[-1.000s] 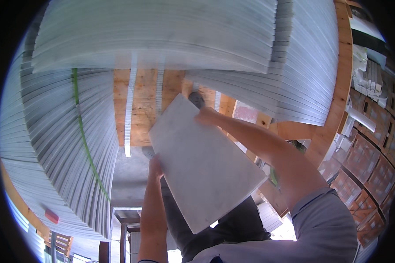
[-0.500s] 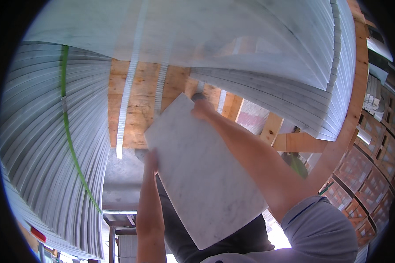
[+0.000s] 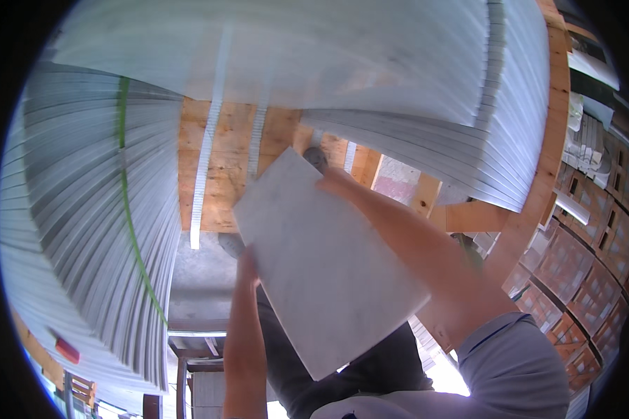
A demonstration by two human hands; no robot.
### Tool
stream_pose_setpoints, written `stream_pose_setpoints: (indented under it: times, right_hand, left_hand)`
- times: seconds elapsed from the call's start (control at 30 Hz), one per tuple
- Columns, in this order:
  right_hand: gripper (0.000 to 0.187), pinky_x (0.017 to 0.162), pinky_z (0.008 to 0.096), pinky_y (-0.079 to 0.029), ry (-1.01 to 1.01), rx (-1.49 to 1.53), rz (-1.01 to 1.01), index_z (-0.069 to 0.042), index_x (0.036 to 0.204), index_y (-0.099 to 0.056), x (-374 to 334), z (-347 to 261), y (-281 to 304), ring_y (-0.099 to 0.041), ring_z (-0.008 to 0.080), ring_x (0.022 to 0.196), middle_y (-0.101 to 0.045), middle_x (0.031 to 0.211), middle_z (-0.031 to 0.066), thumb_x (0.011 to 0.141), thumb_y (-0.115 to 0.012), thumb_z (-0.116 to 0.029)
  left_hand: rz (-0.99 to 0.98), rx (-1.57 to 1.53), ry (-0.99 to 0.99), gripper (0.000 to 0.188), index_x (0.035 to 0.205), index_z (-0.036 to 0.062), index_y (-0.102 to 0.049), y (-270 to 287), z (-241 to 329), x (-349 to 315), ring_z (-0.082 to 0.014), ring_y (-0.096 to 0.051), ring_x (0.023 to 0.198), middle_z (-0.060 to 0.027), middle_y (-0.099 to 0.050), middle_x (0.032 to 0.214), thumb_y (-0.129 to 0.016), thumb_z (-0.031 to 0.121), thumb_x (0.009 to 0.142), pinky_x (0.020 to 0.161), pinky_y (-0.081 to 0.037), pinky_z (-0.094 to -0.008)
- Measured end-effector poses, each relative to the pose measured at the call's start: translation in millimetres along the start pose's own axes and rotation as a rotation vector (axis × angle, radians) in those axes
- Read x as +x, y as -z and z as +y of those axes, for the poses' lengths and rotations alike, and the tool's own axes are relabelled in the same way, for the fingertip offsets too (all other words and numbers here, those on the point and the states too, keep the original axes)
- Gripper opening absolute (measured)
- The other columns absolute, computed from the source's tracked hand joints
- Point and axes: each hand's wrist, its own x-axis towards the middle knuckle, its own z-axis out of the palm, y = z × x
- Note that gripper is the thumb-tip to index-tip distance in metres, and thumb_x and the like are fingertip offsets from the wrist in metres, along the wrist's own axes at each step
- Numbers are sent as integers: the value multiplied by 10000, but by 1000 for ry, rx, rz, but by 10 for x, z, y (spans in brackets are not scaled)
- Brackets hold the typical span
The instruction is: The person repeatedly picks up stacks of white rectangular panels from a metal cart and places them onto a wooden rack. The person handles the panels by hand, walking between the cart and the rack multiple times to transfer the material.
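A rectangular white-grey marble tile (image 3: 328,265) is tilted in front of my body, one corner pointing away from me. My left hand (image 3: 247,265) is closed on its left long edge, with the fingertips hidden under the slab. Near the far right edge, my right hand (image 3: 337,183) grips the tile, its fingers partly hidden and slightly blurred. Beyond the tile, a row of upright marble tiles (image 3: 405,143) leans at the right. A large pale polished stone face (image 3: 258,63) spans the far side.
To the left stands a long row of tiles (image 3: 98,209) bound by a green strap (image 3: 127,202). Wooden boards (image 3: 230,160) with white ribbed strips (image 3: 206,167) lie between the rows. At the right are a timber beam (image 3: 548,140) and stacked wooden crates (image 3: 580,258). My shoes (image 3: 316,159) rest by the boards.
The tile has shifted slightly, its near corner a little higher in view, with both hands still on it. The surroundings have shifted a little as my head moved.
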Motion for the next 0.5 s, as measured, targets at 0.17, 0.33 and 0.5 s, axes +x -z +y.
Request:
stream_pose_setpoints:
  times: [0.17, 0.33, 0.5]
  right_hand:
    - [418, 491, 338, -436, -33, 165, -124, 58, 718, -621, -1297, 456, 347, -579, 231, 555, -594, 655, 139, 690, -596, -359]
    - [290, 449, 276, -420, -28, 811, -92, 11, 759, -630, -2528, 750, 527, -563, 181, 509, -592, 643, 78, 744, -608, -278]
    - [326, 665, 294, -486, -68, 1426, 59, 18, 965, -596, -3292, 653, 306, -604, 179, 763, -614, 861, 89, 762, -636, -234]
  left_hand:
    - [-178, -181, 16, 553, 1269, 4, -355, -83, -745, -1536, -303, -504, 1083, -161, -486, 1211, -478, 363, 867, 915, -419, -448]
    - [-150, -261, 115, 496, 1245, 46, -392, -466, -1165, -2737, -272, -538, 1027, -127, -525, 1149, -514, 324, 853, 853, -465, -405]
    - [-3, -525, 69, 396, 1153, 56, -450, -680, -1202, -2990, -250, -562, 937, -97, -552, 1060, -534, 279, 837, 792, -489, -382]
